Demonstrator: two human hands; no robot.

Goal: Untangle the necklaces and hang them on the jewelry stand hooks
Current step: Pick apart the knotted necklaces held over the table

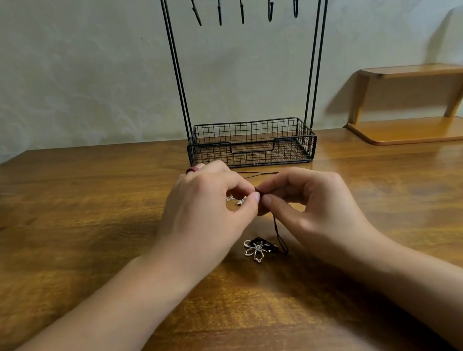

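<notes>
Two hands meet above the middle of the worktop (55,226), in front of the jewelry stand (252,143) that stands at its far edge. The left hand (211,207) and the right hand (309,198) each pinch the same knot of dark cord (276,225) between thumb and forefinger, both grips narrow and closed on the cord. The cord hangs down to a silver flower pendant (256,250) lying on the worktop between the wrists; a second small silver pendant (237,200) shows under the left hand, and a loop of cord (256,173) trails toward the stand's basket. All five hooks (242,9) are bare, so the untangling appears unfinished. Risk, as judged: pulling the two pinches apart could tighten the knot rather than free it, and a sharp tug could drag the pendants across the wood or fray the cord.
</notes>
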